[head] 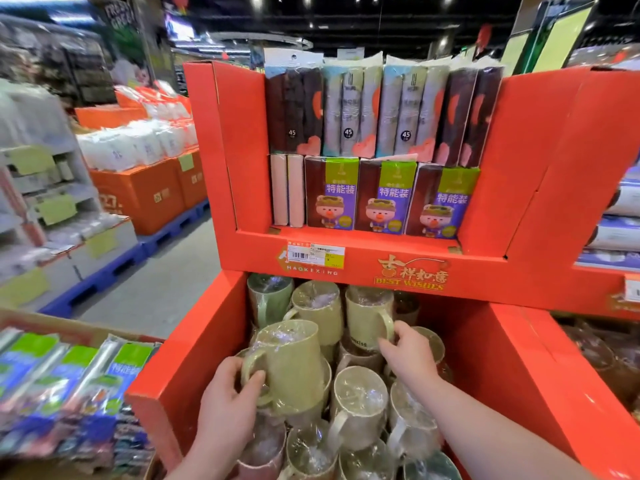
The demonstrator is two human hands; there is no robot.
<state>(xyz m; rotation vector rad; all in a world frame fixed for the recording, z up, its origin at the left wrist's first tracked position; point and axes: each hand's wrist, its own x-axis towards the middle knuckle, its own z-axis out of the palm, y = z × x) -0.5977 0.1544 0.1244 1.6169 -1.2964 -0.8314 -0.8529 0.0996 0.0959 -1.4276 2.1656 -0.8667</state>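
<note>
The left hand (225, 407) grips a film-wrapped olive-green mug (294, 368) atop the pile in the red cardboard bin (194, 358); the right hand (408, 358) pinches the handle of a rear olive mug (367, 320) — slick film might slip, toppling neighbours

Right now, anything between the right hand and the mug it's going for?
Nothing visible. The right hand curls its fingers on the handle of the rear mug. The left hand grips the front mug, off to the side.
</note>
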